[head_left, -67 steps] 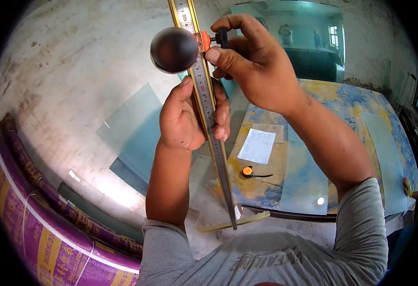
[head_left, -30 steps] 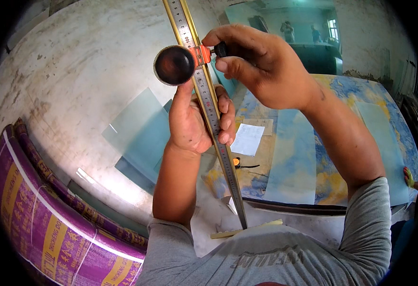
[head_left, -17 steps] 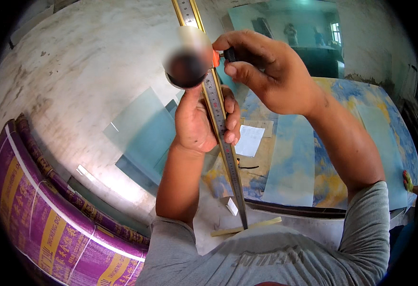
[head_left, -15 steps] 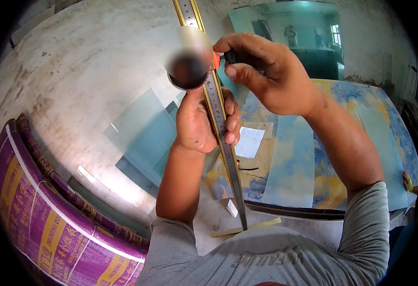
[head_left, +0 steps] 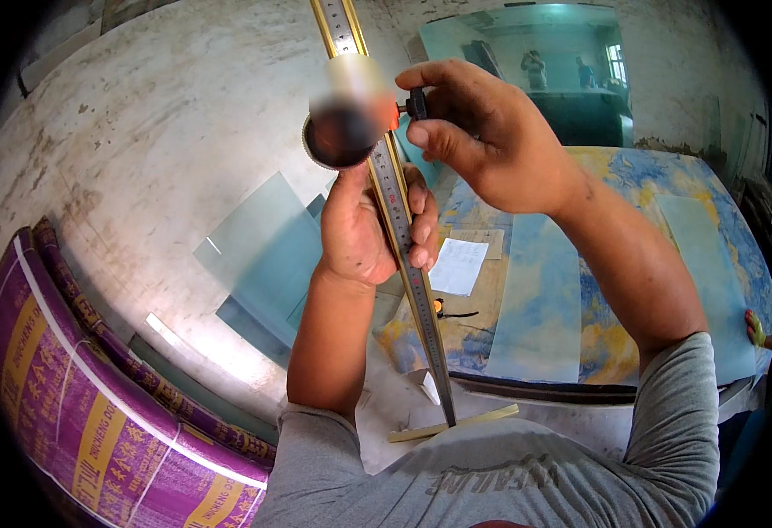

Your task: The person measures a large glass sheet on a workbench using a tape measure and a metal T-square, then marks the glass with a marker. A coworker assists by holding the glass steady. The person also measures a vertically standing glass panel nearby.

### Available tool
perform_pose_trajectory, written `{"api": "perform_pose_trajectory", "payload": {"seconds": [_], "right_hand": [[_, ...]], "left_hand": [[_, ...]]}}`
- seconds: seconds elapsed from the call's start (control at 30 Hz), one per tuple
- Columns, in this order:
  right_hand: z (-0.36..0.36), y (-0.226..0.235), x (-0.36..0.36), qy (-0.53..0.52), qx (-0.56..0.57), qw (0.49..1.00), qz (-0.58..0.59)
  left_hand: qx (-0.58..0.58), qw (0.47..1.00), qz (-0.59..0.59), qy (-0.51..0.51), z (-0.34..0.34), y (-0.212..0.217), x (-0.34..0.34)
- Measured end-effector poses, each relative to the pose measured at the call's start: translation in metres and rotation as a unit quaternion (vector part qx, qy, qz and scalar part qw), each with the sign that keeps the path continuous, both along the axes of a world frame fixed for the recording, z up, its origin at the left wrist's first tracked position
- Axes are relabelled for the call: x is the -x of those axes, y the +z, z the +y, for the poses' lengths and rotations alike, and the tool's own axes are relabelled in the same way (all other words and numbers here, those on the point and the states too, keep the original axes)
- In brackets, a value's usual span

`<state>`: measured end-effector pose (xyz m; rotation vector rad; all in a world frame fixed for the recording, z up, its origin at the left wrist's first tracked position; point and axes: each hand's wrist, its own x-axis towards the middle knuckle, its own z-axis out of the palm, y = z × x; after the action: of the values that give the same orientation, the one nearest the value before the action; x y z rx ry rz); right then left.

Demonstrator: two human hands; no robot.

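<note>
A long T-shaped ruler [head_left: 430,352] with gold edges slants up in front of me, its pale crossbar [head_left: 456,423] at the end close to my body. My left hand [head_left: 359,233] is wrapped round the bar below an orange slider [head_left: 392,114]. From the slider's right side sticks out a black knob [head_left: 417,104]. The thumb and forefinger of my right hand [head_left: 482,132] are closed about this knob. A dark round part [head_left: 340,141] with a ridged rim covers the slider's left side; its middle is blurred.
Glass panes [head_left: 535,308] lie on a blue-yellow table [head_left: 614,264] with a paper sheet [head_left: 459,267] and an orange-and-black tool [head_left: 439,306]. Other panes [head_left: 263,246] lean at the left wall, near purple packages [head_left: 95,405]. Another person's hand [head_left: 754,329] touches the table's right end.
My hands and the ruler have shifted slightly left in the picture. The round part has turned a little, showing more of its rim. Both hands keep their holds.
</note>
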<state>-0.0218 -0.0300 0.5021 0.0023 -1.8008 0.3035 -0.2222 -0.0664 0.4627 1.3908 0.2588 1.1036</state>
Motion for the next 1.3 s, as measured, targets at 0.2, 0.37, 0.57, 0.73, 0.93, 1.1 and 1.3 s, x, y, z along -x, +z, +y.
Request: {"api": "perform_pose_trajectory", "payload": {"seconds": [0.2,0.37,0.57,0.73,0.93,1.1,1.3], "right_hand": [[-0.022,0.013,-0.006,-0.029,0.257,0.963,-0.078],[-0.003,0.006,0.003,-0.089,0.004,0.996,0.015],[-0.013,0.008,0.009,0.002,0.27,0.963,-0.017],[-0.009,-0.003,0.017,-0.061,0.158,0.985,0.04],[-0.006,0.003,0.016,-0.063,0.196,0.979,0.007],[0.002,-0.004,0.022,-0.119,0.196,0.973,0.032],[0.042,-0.033,0.028,-0.192,0.086,0.976,0.062]], "left_hand": [[0.0,1.0,0.001,-0.003,-0.003,0.001,-0.001],[-0.007,1.0,0.002,-0.023,-0.003,0.002,-0.003],[-0.002,1.0,0.005,-0.003,-0.001,-0.004,-0.006],[-0.006,1.0,0.009,0.006,-0.001,-0.007,-0.011],[0.013,0.999,0.001,0.03,0.001,-0.012,-0.011],[0.014,0.998,0.012,0.056,0.005,-0.017,-0.016],[0.017,0.989,0.032,0.141,0.026,-0.041,-0.025]]}}
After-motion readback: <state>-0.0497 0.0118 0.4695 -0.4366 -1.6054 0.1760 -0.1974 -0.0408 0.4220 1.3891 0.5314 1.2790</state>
